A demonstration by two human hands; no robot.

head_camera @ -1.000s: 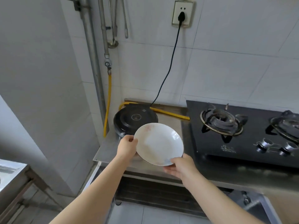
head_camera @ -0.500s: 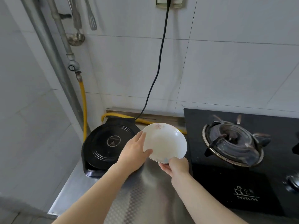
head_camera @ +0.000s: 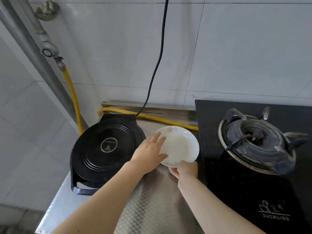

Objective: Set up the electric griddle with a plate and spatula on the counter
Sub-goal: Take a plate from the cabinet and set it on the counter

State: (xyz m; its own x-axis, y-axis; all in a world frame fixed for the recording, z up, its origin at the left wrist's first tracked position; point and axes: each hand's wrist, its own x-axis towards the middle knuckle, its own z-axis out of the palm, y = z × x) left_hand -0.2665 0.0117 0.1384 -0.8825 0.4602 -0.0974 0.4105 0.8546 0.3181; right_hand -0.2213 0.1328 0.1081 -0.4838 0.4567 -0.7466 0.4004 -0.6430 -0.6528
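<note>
While one white plate (head_camera: 183, 142) sits between the two hands, one black round griddle (head_camera: 104, 149) stands closed on the steel counter (head_camera: 152, 205) just to its left. One black gas stove (head_camera: 244, 188) lies to the right, and one burner (head_camera: 253, 141) of it shows in full. One black cord (head_camera: 158, 56) runs down the tiled wall (head_camera: 244, 48) to the back of the griddle. One yellow hose (head_camera: 72, 92) drops from a grey pipe (head_camera: 33, 53) and runs along the back of the counter behind the plate.

The plate is over the counter in the gap between griddle and stove, its right rim close to the stove's edge and a faint pink flower print on its far rim. Whether it already rests on the steel I cannot tell.

The left hand (head_camera: 150, 154) lies flat on the plate's left side, fingers straight and spread over the inner surface, thumb stretched along the lower part. The right hand (head_camera: 185, 169) is at the near rim, fingers curled beneath the plate and gripping it from below. Both forearms reach in from the bottom of the view, the left one crossing the griddle's near right edge.
</note>
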